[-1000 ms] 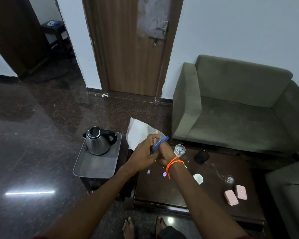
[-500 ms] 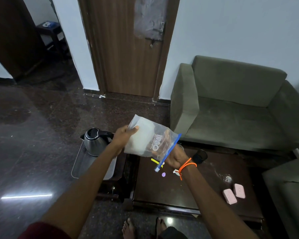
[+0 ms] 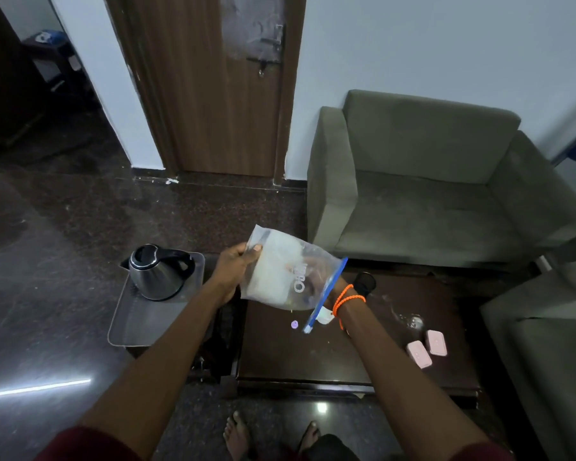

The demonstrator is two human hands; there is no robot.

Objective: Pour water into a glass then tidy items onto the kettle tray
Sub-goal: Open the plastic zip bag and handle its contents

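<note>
Zip bag (image 3: 286, 271) held in the air above the worktop's (image 3: 346, 357) far-left corner, between both hands. Left hand (image 3: 236, 271): fingers clamped on the bag's closed end, thumb on top. Right hand (image 3: 330, 287) sits behind the blue zip strip (image 3: 326, 294); mostly hidden by the plastic, so cannot tell how its fingers lie, though it appears to support that end. Bag tilted, zip end lower and toward the right wrist. Judgement: two-handed hold keeps the floppy bag flat for carrying over to the tray.

Kettle (image 3: 158, 274) stands on the far half of the tray (image 3: 140, 324); near half bare, presumably the landing spot. Two pink cases (image 3: 428, 347) lie near the worktop's right edge; glass (image 3: 414, 322) just beyond them.
</note>
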